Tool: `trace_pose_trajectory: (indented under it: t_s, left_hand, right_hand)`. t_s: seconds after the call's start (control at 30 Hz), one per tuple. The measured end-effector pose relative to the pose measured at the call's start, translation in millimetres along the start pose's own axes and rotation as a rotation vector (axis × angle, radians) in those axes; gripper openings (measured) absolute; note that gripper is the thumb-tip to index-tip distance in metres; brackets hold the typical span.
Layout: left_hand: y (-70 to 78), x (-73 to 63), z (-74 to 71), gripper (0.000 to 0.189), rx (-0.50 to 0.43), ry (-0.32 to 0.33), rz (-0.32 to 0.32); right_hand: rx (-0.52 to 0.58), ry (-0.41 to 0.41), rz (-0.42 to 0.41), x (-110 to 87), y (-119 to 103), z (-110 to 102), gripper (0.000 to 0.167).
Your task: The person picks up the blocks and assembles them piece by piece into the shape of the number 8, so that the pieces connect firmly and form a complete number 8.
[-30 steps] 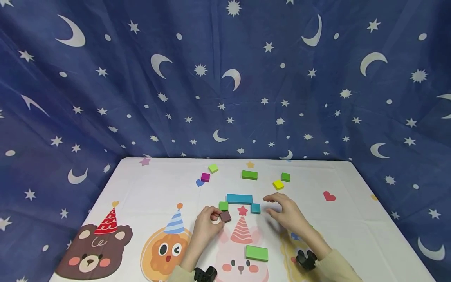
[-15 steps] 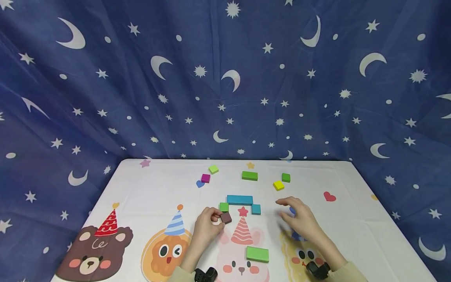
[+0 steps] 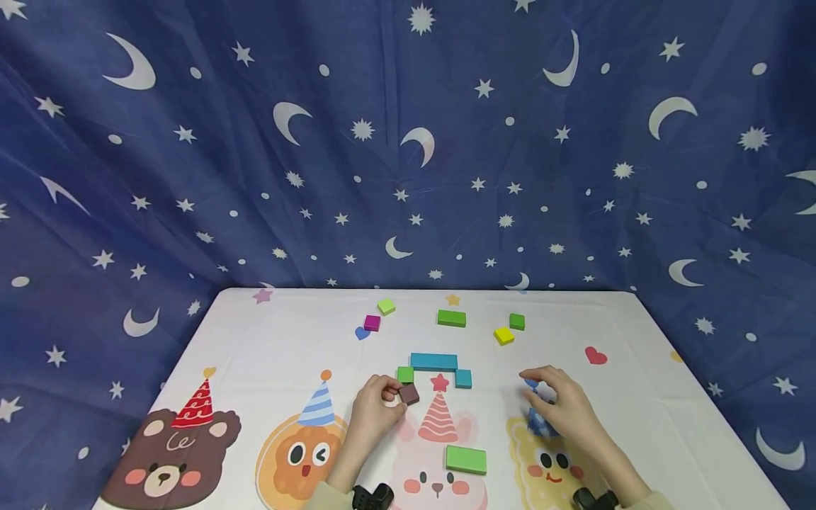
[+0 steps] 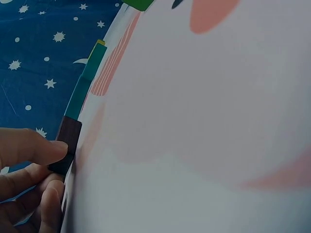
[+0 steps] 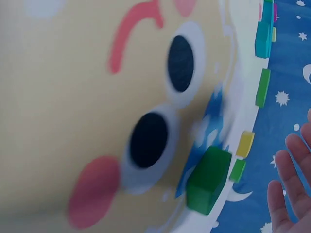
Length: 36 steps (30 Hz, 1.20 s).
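My left hand [image 3: 372, 411] pinches a small dark brown block [image 3: 408, 394] between thumb and fingertips; the block sits right at the front of a small green block [image 3: 405, 375]. A long teal block [image 3: 433, 362] adjoins that green one, and a small teal square block [image 3: 463, 379] stands at its right end. Off to the right, my right hand [image 3: 567, 411] hovers over the printed biscuit face, thumb and fingers apart and nothing between them. In the right wrist view, a green block [image 5: 209, 179] lies near this hand; the hand hides it in the head view.
A light green oblong block [image 3: 465, 460] lies nearer the front. Further back are a lime block [image 3: 386, 307], a purple block [image 3: 372, 323], a green oblong block [image 3: 451, 318], a yellow block [image 3: 503, 336] and a green block [image 3: 517, 321]. A starry blue curtain [image 3: 357, 212] hangs behind the table.
My right hand has drawn away to the right and slightly toward the front, leaving the teal blocks. The left hand stays in place with the brown block.
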State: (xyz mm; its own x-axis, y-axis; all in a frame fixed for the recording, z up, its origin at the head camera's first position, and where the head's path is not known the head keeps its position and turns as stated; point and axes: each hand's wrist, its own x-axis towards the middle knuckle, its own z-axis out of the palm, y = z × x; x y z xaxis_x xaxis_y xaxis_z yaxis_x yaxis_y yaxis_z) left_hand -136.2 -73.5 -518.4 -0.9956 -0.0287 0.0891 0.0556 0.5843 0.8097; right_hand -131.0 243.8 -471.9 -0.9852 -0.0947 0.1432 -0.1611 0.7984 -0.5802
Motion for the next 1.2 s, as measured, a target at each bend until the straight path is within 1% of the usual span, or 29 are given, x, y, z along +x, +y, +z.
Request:
trace_pose_trajectory:
  t_s: [0.33, 0.47, 0.7, 1.0, 1.2]
  left_hand:
    - [-1.0, -1.1, -0.4, 0.027, -0.002, 0.01, 0.016]
    - [-1.1, -1.1, -0.5, 0.028, -0.006, 0.006, 0.008]
    - [-0.9, -0.9, -0.9, 0.027, -0.012, 0.009, 0.006]
    - [-0.3, -0.2, -1.4, 0.027, -0.012, 0.008, 0.015]
    - [0.4, 0.2, -0.6, 0.027, -0.012, 0.009, 0.015]
  right_hand:
    - [-0.004, -0.011, 0.024, -12.7, 14.3, -6.9, 0.031]
    - [-0.01, -0.005, 0.027, -16.8, 18.1, -8.8, 0.032]
    - [-0.037, -0.013, 0.07, -22.5, 24.4, -9.7, 0.033]
    - [-0.043, 0.025, 0.043, -28.3, 34.7, -9.9, 0.034]
    - [-0.055, 0.02, 0.041, -32.3, 40.3, -10.4, 0.036]
